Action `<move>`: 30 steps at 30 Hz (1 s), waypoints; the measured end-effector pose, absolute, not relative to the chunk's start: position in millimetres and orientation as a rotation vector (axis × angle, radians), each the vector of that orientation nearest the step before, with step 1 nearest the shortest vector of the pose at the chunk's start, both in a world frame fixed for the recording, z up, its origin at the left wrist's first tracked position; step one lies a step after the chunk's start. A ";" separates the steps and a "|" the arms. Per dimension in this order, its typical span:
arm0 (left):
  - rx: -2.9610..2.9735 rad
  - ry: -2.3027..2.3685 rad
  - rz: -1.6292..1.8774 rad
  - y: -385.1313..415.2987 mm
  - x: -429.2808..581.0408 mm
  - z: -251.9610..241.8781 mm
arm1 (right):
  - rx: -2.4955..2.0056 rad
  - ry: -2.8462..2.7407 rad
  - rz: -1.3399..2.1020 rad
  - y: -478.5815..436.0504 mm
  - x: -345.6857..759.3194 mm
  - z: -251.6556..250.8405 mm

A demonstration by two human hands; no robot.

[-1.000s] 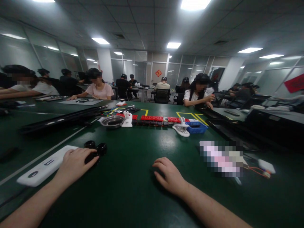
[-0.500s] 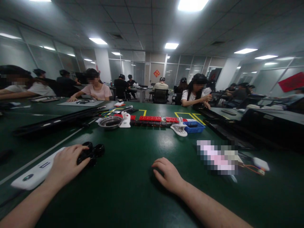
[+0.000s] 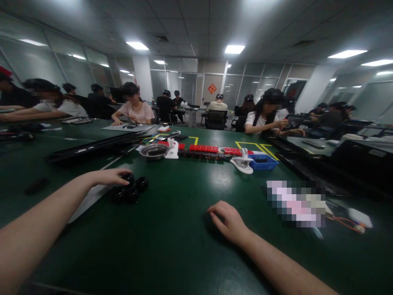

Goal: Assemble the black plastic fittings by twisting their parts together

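Shifted forward, the left hand (image 3: 109, 177) bends over black round pieces (image 3: 132, 193), perhaps to steady them, its grip unclear to me, apart from the loosely curled right hand (image 3: 229, 220).

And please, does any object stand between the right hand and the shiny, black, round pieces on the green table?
No, nothing visible: between the right hand and the shiny black round pieces only the green tabletop shows. The left hand is at the pieces, but on their other side.

One head-worn camera looks forward and down over the close counter (image 3: 172, 246) across the lower frame, with ceiling (image 3: 196, 30) along the top.
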State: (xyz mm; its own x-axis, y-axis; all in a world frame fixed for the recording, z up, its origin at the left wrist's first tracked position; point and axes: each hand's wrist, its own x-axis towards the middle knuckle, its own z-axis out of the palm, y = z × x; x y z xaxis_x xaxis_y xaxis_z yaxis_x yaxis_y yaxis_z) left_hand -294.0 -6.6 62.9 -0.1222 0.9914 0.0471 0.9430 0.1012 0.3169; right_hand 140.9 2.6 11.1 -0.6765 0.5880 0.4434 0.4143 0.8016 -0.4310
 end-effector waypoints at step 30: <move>2.418 1.659 0.388 37.1 -21.4 28.3 | -0.944 -2.016 0.338 27.9 168.5 19.7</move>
State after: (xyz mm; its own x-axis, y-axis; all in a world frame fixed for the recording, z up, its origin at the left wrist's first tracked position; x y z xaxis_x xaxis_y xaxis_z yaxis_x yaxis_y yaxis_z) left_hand -21.4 37.1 28.3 0.3421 0.9332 0.1103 0.8851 -0.3594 0.2956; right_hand 168.5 27.9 19.7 -0.3435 0.7283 0.5929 0.4949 0.6769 -0.5448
